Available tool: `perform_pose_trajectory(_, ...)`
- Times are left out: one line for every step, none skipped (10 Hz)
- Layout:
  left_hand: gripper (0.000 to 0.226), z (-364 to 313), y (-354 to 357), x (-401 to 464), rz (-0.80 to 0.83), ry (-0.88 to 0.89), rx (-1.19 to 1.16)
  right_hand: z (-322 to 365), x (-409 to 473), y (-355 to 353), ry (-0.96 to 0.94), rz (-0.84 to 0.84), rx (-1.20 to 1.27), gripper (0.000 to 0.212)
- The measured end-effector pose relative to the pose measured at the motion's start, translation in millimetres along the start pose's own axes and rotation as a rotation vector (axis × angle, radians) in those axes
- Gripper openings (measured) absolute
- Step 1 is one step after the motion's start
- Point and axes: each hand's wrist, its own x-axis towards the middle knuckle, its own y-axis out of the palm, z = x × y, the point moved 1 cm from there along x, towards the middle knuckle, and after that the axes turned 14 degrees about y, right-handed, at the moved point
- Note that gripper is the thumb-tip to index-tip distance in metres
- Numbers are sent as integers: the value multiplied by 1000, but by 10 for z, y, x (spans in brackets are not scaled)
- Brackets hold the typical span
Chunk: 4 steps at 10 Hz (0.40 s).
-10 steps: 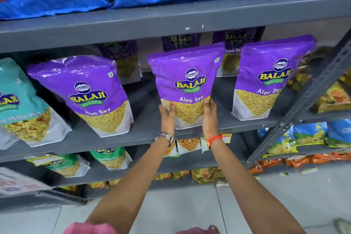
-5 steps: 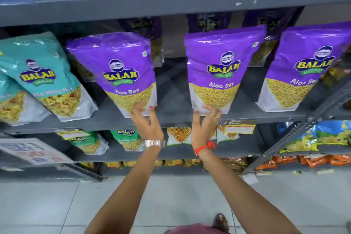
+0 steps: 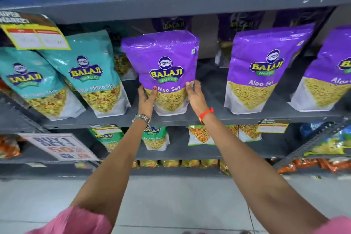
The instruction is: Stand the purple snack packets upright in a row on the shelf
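Both your hands are cupping one purple Aloo Sev packet (image 3: 164, 74) at frame centre: left hand (image 3: 145, 100) and right hand (image 3: 195, 97) pressing its lower sides, fingers (image 3: 190, 86) curled on it. It is standing long-axis-up on the shelf (image 3: 247, 118), leaning slightly left.

Left hand (image 3: 145, 100) and right hand (image 3: 195, 97) clasp the upright purple packet (image 3: 163, 66) on the grey shelf (image 3: 247, 118).

Three packets (image 3: 163, 70) stand along the shelf (image 3: 209, 118), more packets (image 3: 240, 30) behind.
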Motion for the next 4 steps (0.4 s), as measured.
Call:
perform_pose_trajectory(49,-9,6,-109,-11,2,-12,-55,-54,8,-23,-39,-13,10)
perform_pose_trajectory(58,-11,14,-154,3,-7,-7,-82,-76,-4,-30,-34,-14,15)
perform_pose_trajectory(73,-167,20,-223,-35,-16,62,-12,-197,-14,-25,-61,-71,33)
perform_pose_trajectory(94,-244,51,-314,-224,48,265,25,-315,-107,-129,-261,-202,52)
